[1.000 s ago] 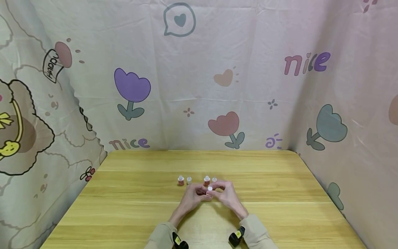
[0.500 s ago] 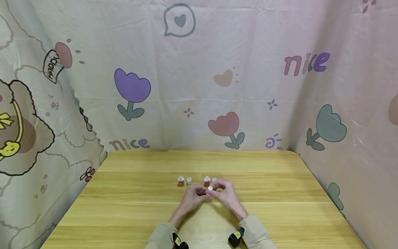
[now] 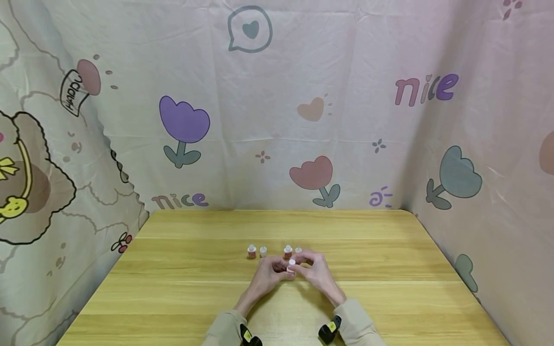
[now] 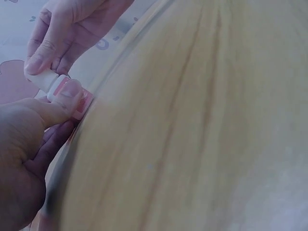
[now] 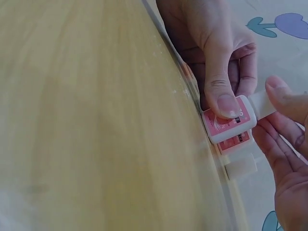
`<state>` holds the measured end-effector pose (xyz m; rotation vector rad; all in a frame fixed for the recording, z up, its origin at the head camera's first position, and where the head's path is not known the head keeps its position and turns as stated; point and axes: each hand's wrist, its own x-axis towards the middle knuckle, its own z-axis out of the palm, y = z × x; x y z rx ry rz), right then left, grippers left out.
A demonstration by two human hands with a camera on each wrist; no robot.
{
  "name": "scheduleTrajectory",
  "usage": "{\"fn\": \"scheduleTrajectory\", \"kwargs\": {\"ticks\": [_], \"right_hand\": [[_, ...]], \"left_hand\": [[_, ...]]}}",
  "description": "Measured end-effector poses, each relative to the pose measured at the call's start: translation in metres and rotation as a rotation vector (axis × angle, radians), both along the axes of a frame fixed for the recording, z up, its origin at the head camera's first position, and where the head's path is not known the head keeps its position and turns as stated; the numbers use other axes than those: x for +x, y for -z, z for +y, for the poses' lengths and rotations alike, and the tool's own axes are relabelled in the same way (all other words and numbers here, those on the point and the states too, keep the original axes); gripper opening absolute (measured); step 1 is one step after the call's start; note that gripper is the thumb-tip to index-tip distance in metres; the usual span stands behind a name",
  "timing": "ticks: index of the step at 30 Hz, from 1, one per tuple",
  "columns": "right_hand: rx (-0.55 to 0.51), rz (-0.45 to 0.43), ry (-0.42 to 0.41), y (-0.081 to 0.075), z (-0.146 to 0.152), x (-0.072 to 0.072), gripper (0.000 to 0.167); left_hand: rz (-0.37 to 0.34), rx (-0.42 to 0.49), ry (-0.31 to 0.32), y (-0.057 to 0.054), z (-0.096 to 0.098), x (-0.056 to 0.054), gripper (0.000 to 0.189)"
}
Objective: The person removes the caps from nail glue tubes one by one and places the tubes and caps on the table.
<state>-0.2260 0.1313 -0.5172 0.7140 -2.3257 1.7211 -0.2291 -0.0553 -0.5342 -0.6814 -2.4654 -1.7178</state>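
Close over the table, my left hand (image 3: 267,275) holds a small white bottle with a pink label (image 5: 231,126), thumb pressed flat on the label. My right hand (image 3: 319,272) pinches the bottle's white cap (image 4: 42,80) between thumb and fingers. Cap and bottle top meet in both wrist views. Just beyond the hands stands a second bottle with a red label and white nozzle (image 3: 288,252), a loose white cap (image 3: 298,250) beside it. Further left are another such bottle (image 3: 252,252) and its neighbouring white cap (image 3: 263,252).
A wooden table (image 3: 190,269) spreads out on all sides of the hands. Its far edge meets a printed cloth backdrop (image 3: 259,125), which also hangs along the left and right. Black wrist cameras (image 3: 330,329) sit on both sleeves.
Both hands keep their place. My right thumb has shifted slightly at the cap, and a little more white shows below it.
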Motion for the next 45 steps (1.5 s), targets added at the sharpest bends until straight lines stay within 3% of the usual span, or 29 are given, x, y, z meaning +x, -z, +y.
{"fn": "scheduleTrajectory", "kwargs": {"ticks": [7, 13, 17, 22, 26, 30, 37, 45], "right_hand": [[0.002, -0.051, 0.065, -0.033, -0.005, 0.019, 0.017], [0.009, 0.101, 0.069, -0.029, -0.007, 0.019, 0.011], [0.022, 0.192, 0.059, -0.017, -0.007, 0.012, 0.010], [0.012, 0.142, 0.046, 0.001, -0.004, 0.002, 0.010], [-0.035, 0.053, 0.039, 0.004, -0.002, 0.001, 0.012], [-0.040, 0.022, 0.082, 0.000, -0.004, 0.004, 0.017], [0.021, 0.086, 0.142, -0.001, -0.009, 0.003, 0.010], [0.009, 0.245, 0.097, 0.005, -0.006, 0.000, 0.008]], "left_hand": [[0.000, -0.003, -0.010, 0.000, 0.000, 0.001, 0.013], [0.000, -0.011, -0.011, 0.001, 0.000, 0.001, 0.014], [0.012, -0.002, 0.000, 0.001, -0.001, 0.001, 0.013], [0.024, 0.000, 0.002, 0.002, -0.001, 0.000, 0.013], [0.026, 0.007, 0.001, 0.002, -0.002, 0.001, 0.014], [0.037, 0.015, -0.003, 0.003, -0.002, 0.002, 0.014], [0.045, 0.037, -0.021, 0.003, 0.000, 0.001, 0.015], [0.058, 0.034, -0.007, 0.004, -0.001, 0.001, 0.015]]}}
